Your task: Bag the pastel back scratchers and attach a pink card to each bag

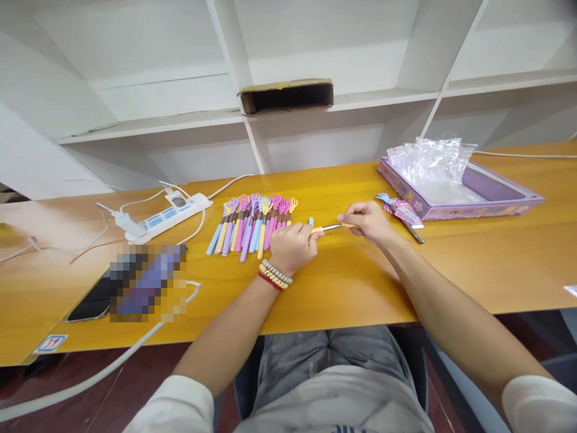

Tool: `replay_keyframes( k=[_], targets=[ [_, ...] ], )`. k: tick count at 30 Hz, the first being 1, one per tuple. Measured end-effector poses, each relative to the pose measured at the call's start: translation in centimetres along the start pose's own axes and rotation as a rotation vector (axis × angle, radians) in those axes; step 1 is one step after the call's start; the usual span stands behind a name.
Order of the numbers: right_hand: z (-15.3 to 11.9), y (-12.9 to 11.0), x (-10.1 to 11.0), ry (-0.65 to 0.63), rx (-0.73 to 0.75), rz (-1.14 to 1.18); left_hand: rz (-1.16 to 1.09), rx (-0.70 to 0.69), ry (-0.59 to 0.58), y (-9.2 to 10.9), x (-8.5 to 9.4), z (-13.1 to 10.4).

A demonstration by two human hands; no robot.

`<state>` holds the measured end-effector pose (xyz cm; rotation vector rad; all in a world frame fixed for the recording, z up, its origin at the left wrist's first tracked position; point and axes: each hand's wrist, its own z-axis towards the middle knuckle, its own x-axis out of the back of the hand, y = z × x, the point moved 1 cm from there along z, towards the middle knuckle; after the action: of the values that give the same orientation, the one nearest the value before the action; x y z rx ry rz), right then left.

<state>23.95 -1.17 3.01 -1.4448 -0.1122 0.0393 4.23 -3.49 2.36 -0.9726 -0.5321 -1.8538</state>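
I see white open shelving [324, 36] behind a long orange-brown table [342, 291]. Below, I make out dark red flooring [126, 385].

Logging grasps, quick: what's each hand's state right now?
Left hand: closed, holding a yellow-handled tool.
Right hand: closed, pinching the same tool's other end.

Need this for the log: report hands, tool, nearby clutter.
Left hand, right hand gripping yellow tool. Metal shaft bare between them. Nearest clutter: claw-headed tools beside left hand.

I can pass over the counter [478, 264]'s near right; claw-headed sticks [246, 240] block my left, the purple tray [469, 212] my far right.
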Motion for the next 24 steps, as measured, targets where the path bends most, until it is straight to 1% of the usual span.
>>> replay_keyframes(
  k=[4,6,7,9,11,12,14,16,17,19,21,24],
  targets=[
    [0.1,-0.4,0.0,0.018,-0.035,0.172,-0.044,-0.088,-0.065,-1.7,0.4,0.6],
    [0.5,-0.1,0.2,0.043,-0.033,0.246,-0.086,-0.08,-0.093,-3.0,0.4,0.9],
    [0.7,0.2,0.4,0.065,-0.029,0.269,-0.103,-0.036,-0.091,-3.7,0.3,1.0],
    [1.2,1.1,0.9,0.121,-0.04,0.27,-0.093,0.12,-0.051,-5.5,0.4,1.2],
    [1.7,2.2,1.4,0.168,-0.063,0.224,-0.016,0.344,0.008,-7.3,0.7,1.2],
    [2.0,2.7,1.6,0.181,-0.074,0.19,0.028,0.455,0.005,-8.2,0.8,1.2],
    [2.3,3.6,1.7,0.178,-0.092,0.115,0.08,0.656,-0.065,-9.8,1.1,1.0],
    [2.4,4.1,1.6,0.154,-0.092,0.04,0.097,0.798,-0.13,-10.9,1.2,0.7],
    [2.4,4.3,1.5,0.142,-0.088,0.007,0.097,0.839,-0.154,-11.3,1.1,0.5],
    [2.3,4.5,1.4,0.121,-0.08,-0.04,0.085,0.876,-0.193,-11.8,0.9,0.3],
    [2.3,4.5,1.2,0.102,-0.075,-0.067,0.074,0.881,-0.221,-11.9,0.6,0.1],
    [2.3,4.6,1.2,0.079,-0.072,-0.103,0.071,0.852,-0.232,-11.8,0.4,0.1]
  ],
)
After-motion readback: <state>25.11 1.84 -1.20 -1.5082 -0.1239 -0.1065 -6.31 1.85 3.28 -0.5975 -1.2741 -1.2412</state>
